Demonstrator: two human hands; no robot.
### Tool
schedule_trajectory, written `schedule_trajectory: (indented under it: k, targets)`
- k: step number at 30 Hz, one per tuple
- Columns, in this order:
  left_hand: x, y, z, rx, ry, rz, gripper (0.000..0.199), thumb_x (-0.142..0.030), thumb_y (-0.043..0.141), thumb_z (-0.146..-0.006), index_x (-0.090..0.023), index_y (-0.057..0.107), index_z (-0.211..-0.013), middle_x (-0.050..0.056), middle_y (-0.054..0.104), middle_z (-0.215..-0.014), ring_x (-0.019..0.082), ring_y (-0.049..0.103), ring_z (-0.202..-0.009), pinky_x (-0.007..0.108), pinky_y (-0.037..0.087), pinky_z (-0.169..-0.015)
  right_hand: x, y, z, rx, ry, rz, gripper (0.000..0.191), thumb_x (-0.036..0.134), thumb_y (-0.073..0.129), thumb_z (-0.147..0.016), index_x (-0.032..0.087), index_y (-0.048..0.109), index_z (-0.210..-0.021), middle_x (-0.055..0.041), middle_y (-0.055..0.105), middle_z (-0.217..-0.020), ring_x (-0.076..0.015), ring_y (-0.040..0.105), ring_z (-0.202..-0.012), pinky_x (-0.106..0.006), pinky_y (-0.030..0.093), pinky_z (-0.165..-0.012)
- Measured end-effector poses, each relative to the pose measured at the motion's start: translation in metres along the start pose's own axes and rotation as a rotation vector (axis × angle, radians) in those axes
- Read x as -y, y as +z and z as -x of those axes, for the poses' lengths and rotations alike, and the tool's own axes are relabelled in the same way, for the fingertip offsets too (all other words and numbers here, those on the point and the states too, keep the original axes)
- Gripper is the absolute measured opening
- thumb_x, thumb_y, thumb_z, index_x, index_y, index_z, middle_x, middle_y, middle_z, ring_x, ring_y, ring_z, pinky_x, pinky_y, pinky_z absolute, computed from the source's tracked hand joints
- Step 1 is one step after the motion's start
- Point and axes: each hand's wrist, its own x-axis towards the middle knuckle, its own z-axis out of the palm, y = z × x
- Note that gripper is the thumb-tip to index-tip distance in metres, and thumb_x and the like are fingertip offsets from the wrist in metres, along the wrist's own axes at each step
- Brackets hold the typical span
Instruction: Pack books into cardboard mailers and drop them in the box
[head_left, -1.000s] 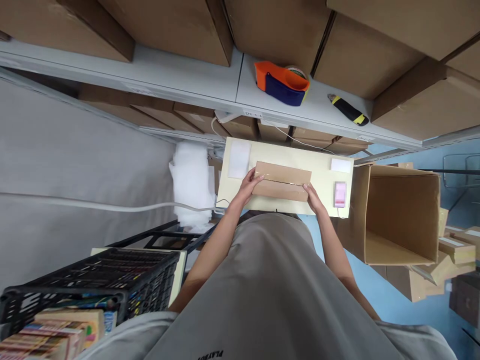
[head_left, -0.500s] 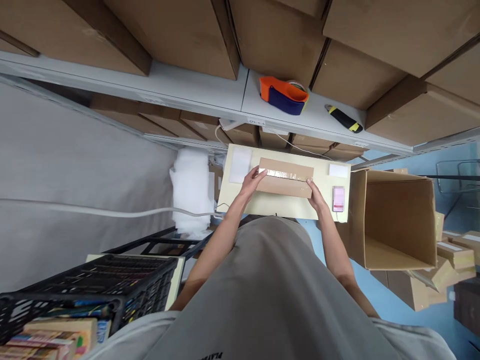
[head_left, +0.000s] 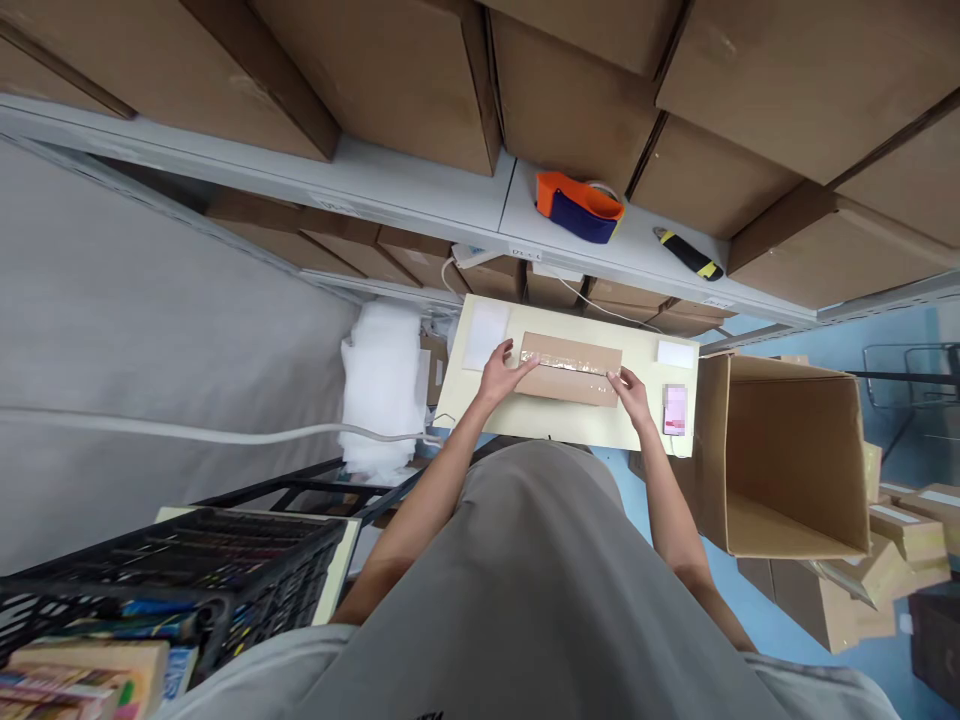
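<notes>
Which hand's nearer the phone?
Right. The right hand is left of the phone, at the taped carton's right end; the left hand is farther, at the carton's left end.

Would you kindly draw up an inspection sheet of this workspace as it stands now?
Surface: pale tabletop, under the hands.
Job's things: long cardboard box, clear tape along its top.
Clutter: white sheet at the tabletop's left; small white rectangle and phone at its right.
Hands: left hand open, thumb at the box's left end; right hand, fingertips at its right end, grip unclear.
Cables: thin white cable behind the tabletop; thick pale cable at left.
Surroundings: shelf with cartons, tape dispenser and cutter; open carton at right; black crate at lower left.
</notes>
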Motion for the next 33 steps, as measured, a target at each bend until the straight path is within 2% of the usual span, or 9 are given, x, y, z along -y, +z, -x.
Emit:
schedule_trajectory:
  k: [4,9,11,14,20,22,25,28,33]
  targets:
    - [-0.046,0.000,0.002,-0.129,0.390,-0.033,0.044,-0.040,0.076,-0.097,-0.020,0.074,-0.137,0.017,0.070,-0.153,0.033,0.065,-0.150,0.053,0.049,-0.132,0.048,-0.003,0.000,-0.157,-0.302,0.330,0.088,0.076,0.074,-0.090,0.014,0.066,-0.152,-0.0270,0.065,-0.162,-0.0413,0.069,-0.142,-0.062,0.055,-0.124]
    - [-0.167,0.029,-0.016,-0.166,0.804,0.288,0.029,-0.034,0.063,-0.106,-0.021,0.077,-0.128,0.015,0.071,-0.150,0.026,0.074,-0.139,0.046,0.062,-0.121,0.183,0.009,-0.032,-0.253,-0.863,0.584,0.054,0.054,0.050,-0.113,0.021,0.062,-0.154,-0.0197,0.065,-0.161,-0.0347,0.058,-0.155,-0.057,0.046,-0.132]
    - [-0.214,0.040,-0.027,-0.172,0.842,0.391,0.033,-0.042,0.071,-0.105,-0.022,0.075,-0.130,0.015,0.072,-0.149,0.025,0.081,-0.125,0.043,0.068,-0.112,0.242,0.020,-0.054,-0.220,-0.951,0.705,0.051,0.045,0.046,-0.115,0.018,0.058,-0.157,-0.0216,0.064,-0.160,-0.0351,0.057,-0.153,-0.056,0.046,-0.131]
    - [-0.254,0.049,-0.039,-0.177,0.766,0.475,0.039,-0.055,0.064,-0.111,-0.023,0.074,-0.130,0.012,0.082,-0.126,0.023,0.086,-0.097,0.038,0.074,-0.089,0.302,0.042,-0.087,-0.125,-0.828,0.944,0.050,0.032,0.051,-0.110,0.011,0.055,-0.155,-0.0271,0.065,-0.155,-0.0398,0.060,-0.145,-0.057,0.050,-0.124]
    - [-0.243,0.039,-0.033,-0.271,0.831,0.431,0.033,-0.023,0.061,-0.104,-0.025,0.076,-0.133,0.010,0.078,-0.141,0.024,0.075,-0.139,0.043,0.058,-0.127,0.319,0.077,-0.119,-0.062,-0.545,1.219,0.064,0.023,0.054,-0.102,-0.006,0.044,-0.158,-0.0369,0.058,-0.161,-0.0442,0.056,-0.151,-0.060,0.041,-0.130]
    - [-0.231,0.032,-0.028,-0.261,0.790,0.473,0.038,-0.020,0.067,-0.098,-0.024,0.074,-0.135,0.011,0.075,-0.147,0.024,0.078,-0.134,0.043,0.062,-0.123,0.315,0.077,-0.123,-0.057,-0.559,1.236,0.065,0.018,0.052,-0.101,-0.008,0.042,-0.160,-0.0372,0.060,-0.160,-0.0435,0.058,-0.150,-0.060,0.041,-0.130]
    - [-0.216,0.024,-0.019,-0.201,0.643,0.546,0.036,-0.030,0.076,-0.099,-0.023,0.072,-0.134,0.011,0.081,-0.131,0.020,0.085,-0.097,0.036,0.073,-0.095,0.310,0.066,-0.126,-0.044,-0.618,1.197,0.060,0.018,0.049,-0.103,-0.003,0.045,-0.160,-0.0344,0.064,-0.155,-0.0429,0.061,-0.145,-0.059,0.045,-0.127]
    - [-0.200,0.016,-0.004,-0.142,0.557,0.559,0.033,-0.048,0.067,-0.109,-0.021,0.073,-0.126,0.007,0.082,-0.099,0.017,0.080,-0.074,0.032,0.072,-0.073,0.298,0.053,-0.116,-0.032,-0.660,0.982,0.055,0.033,0.050,-0.109,0.006,0.049,-0.158,-0.0288,0.070,-0.145,-0.0423,0.067,-0.136,-0.060,0.050,-0.122]
    - [-0.176,0.009,0.042,-0.188,0.706,0.449,0.032,-0.049,0.082,-0.101,-0.022,0.077,-0.117,0.009,0.080,-0.113,0.019,0.081,-0.102,0.031,0.070,-0.093,0.246,0.051,-0.039,0.065,-0.821,0.215,0.056,0.070,0.057,-0.108,0.022,0.060,-0.137,-0.0148,0.074,-0.126,-0.0328,0.071,-0.120,-0.052,0.057,-0.115]
